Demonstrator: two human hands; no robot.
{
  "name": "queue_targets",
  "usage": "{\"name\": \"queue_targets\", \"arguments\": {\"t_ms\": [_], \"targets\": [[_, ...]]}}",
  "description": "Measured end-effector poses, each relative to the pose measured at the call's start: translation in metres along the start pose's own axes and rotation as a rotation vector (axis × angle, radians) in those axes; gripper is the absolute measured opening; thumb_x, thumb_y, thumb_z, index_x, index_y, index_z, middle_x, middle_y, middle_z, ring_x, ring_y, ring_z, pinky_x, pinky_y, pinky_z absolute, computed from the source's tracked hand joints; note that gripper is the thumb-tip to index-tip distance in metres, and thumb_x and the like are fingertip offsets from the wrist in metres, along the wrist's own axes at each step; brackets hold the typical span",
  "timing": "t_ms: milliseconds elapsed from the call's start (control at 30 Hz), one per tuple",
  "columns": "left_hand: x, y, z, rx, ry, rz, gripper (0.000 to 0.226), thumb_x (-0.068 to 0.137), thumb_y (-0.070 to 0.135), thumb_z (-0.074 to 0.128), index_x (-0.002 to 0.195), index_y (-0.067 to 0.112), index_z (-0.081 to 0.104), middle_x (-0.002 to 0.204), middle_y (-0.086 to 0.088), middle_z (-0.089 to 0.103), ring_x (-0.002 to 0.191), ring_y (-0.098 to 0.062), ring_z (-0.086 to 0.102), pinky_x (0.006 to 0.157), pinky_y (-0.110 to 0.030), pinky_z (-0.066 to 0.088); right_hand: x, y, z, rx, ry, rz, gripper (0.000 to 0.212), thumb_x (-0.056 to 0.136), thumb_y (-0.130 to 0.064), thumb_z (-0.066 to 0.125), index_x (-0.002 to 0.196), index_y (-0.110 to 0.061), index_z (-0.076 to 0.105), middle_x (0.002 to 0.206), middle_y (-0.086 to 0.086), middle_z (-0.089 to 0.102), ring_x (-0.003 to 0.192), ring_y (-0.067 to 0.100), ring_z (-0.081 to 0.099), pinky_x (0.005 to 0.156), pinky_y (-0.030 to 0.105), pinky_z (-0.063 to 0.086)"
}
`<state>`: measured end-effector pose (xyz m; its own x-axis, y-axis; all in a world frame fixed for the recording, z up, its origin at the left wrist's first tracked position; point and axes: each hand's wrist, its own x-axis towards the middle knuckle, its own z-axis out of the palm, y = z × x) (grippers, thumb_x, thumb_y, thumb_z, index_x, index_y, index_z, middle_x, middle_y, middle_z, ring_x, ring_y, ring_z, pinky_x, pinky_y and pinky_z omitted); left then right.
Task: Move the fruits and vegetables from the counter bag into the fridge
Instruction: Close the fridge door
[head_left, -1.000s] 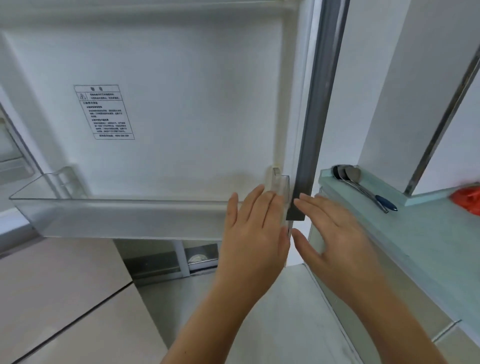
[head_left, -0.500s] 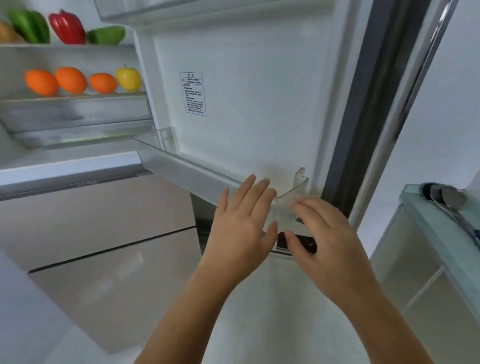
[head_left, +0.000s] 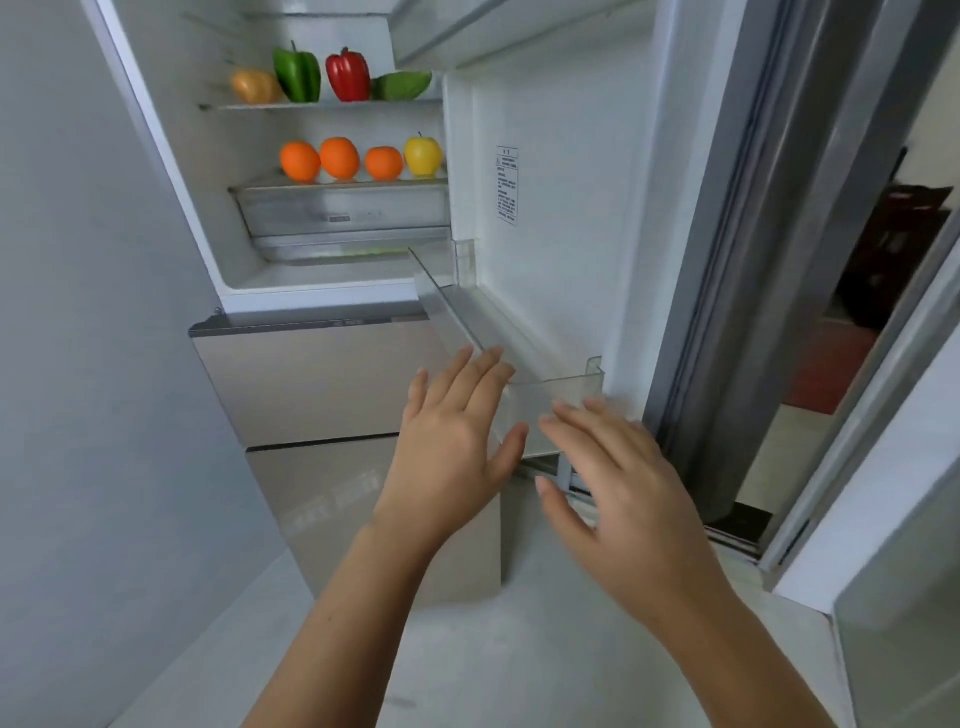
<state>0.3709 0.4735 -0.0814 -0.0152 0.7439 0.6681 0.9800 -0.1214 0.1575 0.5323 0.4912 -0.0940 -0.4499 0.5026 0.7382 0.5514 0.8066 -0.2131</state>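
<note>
Your left hand (head_left: 452, 441) and right hand (head_left: 618, 483), both flat with fingers straight, are at the door bin (head_left: 550, 395) as before, but the fridge door (head_left: 561, 208) has turned more edge-on. Left of the door bin, the oranges (head_left: 340, 158), apple (head_left: 423, 155) and peppers (head_left: 348, 75) now show fully on the shelves (head_left: 332, 105).
</note>
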Motion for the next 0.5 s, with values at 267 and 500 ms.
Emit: {"name": "queue_targets", "arguments": {"t_ms": [267, 500], "targets": [[-0.024, -0.065, -0.037, 0.006, -0.106, -0.163, 0.058, 0.086, 0.047, 0.039, 0.136, 0.02, 0.04, 0.145, -0.005, 0.038, 0.136, -0.028, 0.028, 0.107, -0.05, 0.021, 0.008, -0.068, 0.014, 0.047, -0.015, -0.105, 0.039, 0.084, -0.03, 0.044, 0.111, -0.009, 0.063, 0.119, 0.009, 0.063, 0.115, 0.03, 0.055, 0.089, 0.055, 0.046], [-0.047, -0.102, -0.07, 0.051, -0.135, -0.362, 0.063, 0.092, 0.037, 0.048, 0.145, 0.025, 0.018, 0.153, -0.004, 0.02, 0.14, -0.026, 0.015, 0.112, -0.047, 0.015, 0.021, -0.115, 0.024, 0.097, -0.039, -0.194, 0.039, 0.085, -0.03, 0.044, 0.112, -0.01, 0.062, 0.12, 0.009, 0.062, 0.117, 0.03, 0.053, 0.09, 0.055, 0.046]]}}
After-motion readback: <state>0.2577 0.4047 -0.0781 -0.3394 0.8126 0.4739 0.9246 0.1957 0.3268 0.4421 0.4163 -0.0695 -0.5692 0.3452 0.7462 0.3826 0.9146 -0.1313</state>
